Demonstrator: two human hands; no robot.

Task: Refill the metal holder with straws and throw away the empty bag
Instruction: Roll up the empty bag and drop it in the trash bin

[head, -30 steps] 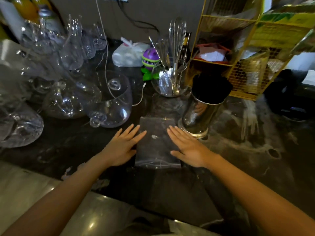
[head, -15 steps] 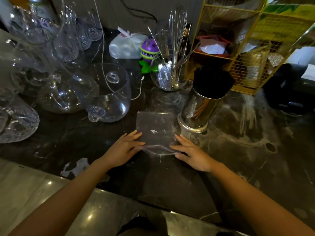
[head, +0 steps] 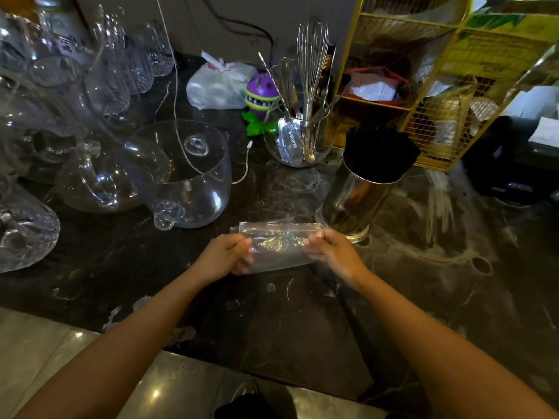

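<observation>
A clear empty plastic bag (head: 279,246) lies folded over on the dark marble counter (head: 438,282), held at both ends. My left hand (head: 225,257) pinches its left end, and my right hand (head: 332,252) pinches its right end. Just behind my right hand stands the shiny metal holder (head: 352,204), packed with black straws (head: 379,152) that fan out above its rim.
A large glass bowl (head: 184,176) and several glass jugs and glasses crowd the left. A glass jar with a whisk and utensils (head: 302,137), a purple toy (head: 261,95) and a white bag (head: 220,83) sit behind. A yellow wire rack (head: 429,77) stands at the right.
My hands slid from lying flat on the bag to its near edge, then lifted that edge and folded it over. Both hands now grip the bag's ends.
</observation>
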